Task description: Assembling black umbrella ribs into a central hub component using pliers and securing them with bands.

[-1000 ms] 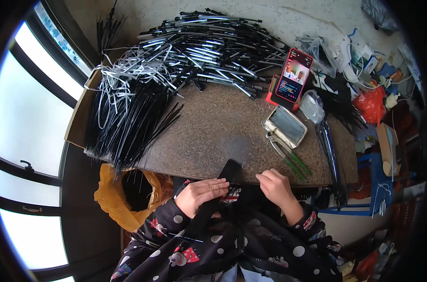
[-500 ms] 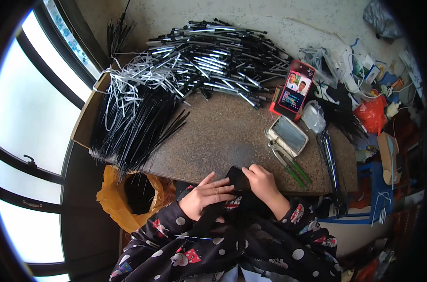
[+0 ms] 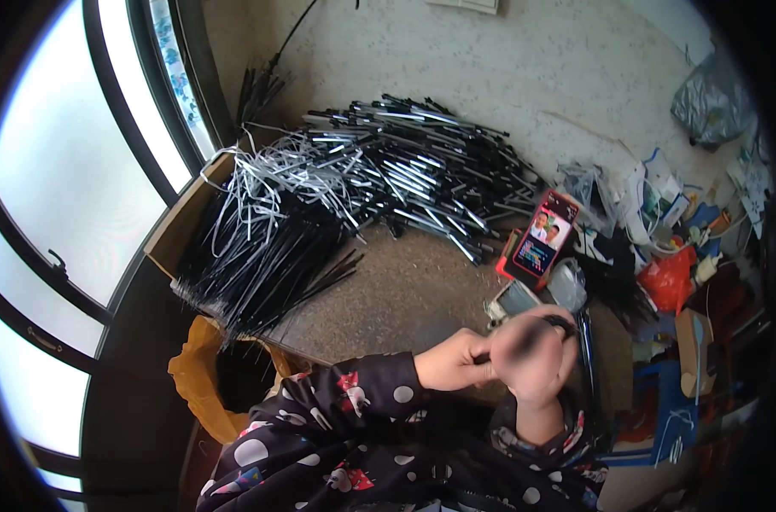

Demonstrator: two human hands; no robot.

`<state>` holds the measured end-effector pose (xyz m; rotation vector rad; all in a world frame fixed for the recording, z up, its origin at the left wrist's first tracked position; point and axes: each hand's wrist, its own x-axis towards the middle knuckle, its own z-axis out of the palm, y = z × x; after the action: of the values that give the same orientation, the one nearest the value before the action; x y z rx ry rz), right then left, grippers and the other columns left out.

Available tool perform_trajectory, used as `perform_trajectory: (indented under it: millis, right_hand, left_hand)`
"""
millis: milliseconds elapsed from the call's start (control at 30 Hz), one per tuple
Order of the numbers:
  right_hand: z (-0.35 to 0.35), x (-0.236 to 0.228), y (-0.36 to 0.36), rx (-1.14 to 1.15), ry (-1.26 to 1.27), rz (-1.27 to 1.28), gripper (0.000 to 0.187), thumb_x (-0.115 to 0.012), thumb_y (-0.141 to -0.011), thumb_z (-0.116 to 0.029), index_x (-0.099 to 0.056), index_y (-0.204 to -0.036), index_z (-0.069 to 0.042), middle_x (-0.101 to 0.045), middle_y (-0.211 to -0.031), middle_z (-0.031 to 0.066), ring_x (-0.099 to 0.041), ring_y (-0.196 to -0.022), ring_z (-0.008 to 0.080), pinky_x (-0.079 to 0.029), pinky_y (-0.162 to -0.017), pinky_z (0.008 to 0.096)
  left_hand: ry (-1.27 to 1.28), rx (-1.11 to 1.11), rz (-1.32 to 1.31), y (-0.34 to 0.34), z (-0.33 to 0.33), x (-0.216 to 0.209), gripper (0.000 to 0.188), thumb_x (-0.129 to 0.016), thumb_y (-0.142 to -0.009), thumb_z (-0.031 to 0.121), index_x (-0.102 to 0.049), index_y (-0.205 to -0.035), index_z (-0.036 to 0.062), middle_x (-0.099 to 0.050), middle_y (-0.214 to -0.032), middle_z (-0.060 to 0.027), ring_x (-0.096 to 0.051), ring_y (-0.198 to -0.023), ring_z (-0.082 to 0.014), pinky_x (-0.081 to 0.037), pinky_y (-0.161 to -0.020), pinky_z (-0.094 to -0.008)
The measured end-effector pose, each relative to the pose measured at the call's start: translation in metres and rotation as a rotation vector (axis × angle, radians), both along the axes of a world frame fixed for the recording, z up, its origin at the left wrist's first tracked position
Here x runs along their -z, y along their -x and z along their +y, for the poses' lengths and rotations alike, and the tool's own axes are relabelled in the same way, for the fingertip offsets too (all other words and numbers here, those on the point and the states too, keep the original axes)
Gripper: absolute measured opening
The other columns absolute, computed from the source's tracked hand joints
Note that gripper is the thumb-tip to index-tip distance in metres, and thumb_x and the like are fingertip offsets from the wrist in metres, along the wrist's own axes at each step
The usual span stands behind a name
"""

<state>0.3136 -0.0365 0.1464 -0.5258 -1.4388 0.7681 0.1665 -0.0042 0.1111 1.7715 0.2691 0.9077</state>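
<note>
My right hand [image 3: 535,363] is raised over the table's near right side, its fingers curled. A small black piece [image 3: 561,324] shows at those fingers; its kind cannot be made out. A dark blurred patch lies over the middle of this hand. My left hand [image 3: 455,362] is closed and reaches across from the left, its fingertips against the right hand. What the left fingers pinch, if anything, is hidden. Just beyond the hands is a small box of thin grey pieces [image 3: 518,299], partly covered by the right hand. A phone [image 3: 544,239] with a lit screen leans behind it.
Many black and silver rods [image 3: 422,162] are heaped at the back of the table [image 3: 405,294]. Thin black strips [image 3: 251,273] and white ties [image 3: 277,171] fill a carton at left. An orange bag [image 3: 198,367] hangs below; a red bag [image 3: 665,280] lies among clutter at right.
Both hands have moved up and right, from the table's near edge to before the small box. The wide black strip by the hands and the green-handled pliers no longer show. The view has tilted upward.
</note>
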Motion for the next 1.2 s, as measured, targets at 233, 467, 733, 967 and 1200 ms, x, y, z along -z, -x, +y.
perform_trajectory:
  millis: [233,467,733,967,1200]
  right_hand:
    - [0.001,-0.03,-0.013,0.103,-0.159,0.119,0.046,-0.037,-0.095,-0.047,-0.042,-0.096,-0.001,-0.048,-0.054,0.0106,-0.045,-0.042,0.0175,-0.039,-0.04,0.0282]
    - [0.005,-0.006,0.009,-0.059,-0.099,0.072,0.044,-0.038,-0.096,-0.044,-0.04,-0.097,0.0,-0.047,-0.051,0.0108,-0.044,-0.039,0.0164,-0.039,-0.038,0.0277]
    - [0.014,-0.008,0.001,-0.06,-0.028,0.083,0.041,-0.036,-0.097,-0.041,-0.04,-0.103,0.0,-0.05,-0.058,0.0114,-0.046,-0.042,0.0165,-0.042,-0.042,0.0284]
    - [0.019,-0.025,0.024,0.109,-0.111,0.041,0.032,-0.043,-0.097,-0.028,-0.036,-0.113,-0.001,-0.053,-0.075,0.0124,-0.051,-0.052,0.0154,-0.046,-0.05,0.0272]
    - [-0.014,-0.019,0.035,0.2,-0.164,0.079,0.029,-0.047,-0.095,-0.021,-0.04,-0.112,0.001,-0.055,-0.079,0.0115,-0.054,-0.059,0.0151,-0.048,-0.055,0.0267]
  left_hand:
    - [-0.041,-0.647,0.488,0.052,0.154,0.059,0.043,-0.068,-0.079,0.034,-0.06,-0.112,0.0071,-0.062,-0.101,-0.0137,-0.061,-0.087,-0.0267,-0.049,-0.074,-0.0372]
    - [-0.67,-1.337,0.829,0.077,0.252,0.119,0.031,-0.062,-0.078,0.03,-0.056,-0.104,0.0132,-0.056,-0.073,-0.0131,-0.061,-0.067,-0.0327,-0.051,-0.061,-0.0415]
    - [-0.959,-0.964,0.594,0.03,0.137,0.024,0.012,-0.053,-0.078,0.012,-0.055,-0.089,0.0065,-0.055,-0.075,-0.0062,-0.06,-0.068,-0.0236,-0.048,-0.054,-0.0353]
    - [-1.125,-0.926,-0.069,0.042,0.068,-0.126,0.044,-0.059,-0.077,-0.002,-0.052,-0.119,0.0047,-0.055,-0.081,-0.0095,-0.054,-0.066,-0.0202,-0.045,-0.061,-0.0283]
    - [-0.302,-0.654,-0.497,0.04,0.018,-0.08,0.037,-0.049,-0.092,0.004,-0.045,-0.129,0.0015,-0.056,-0.072,-0.0026,-0.049,-0.061,-0.0057,-0.041,-0.055,-0.0189]
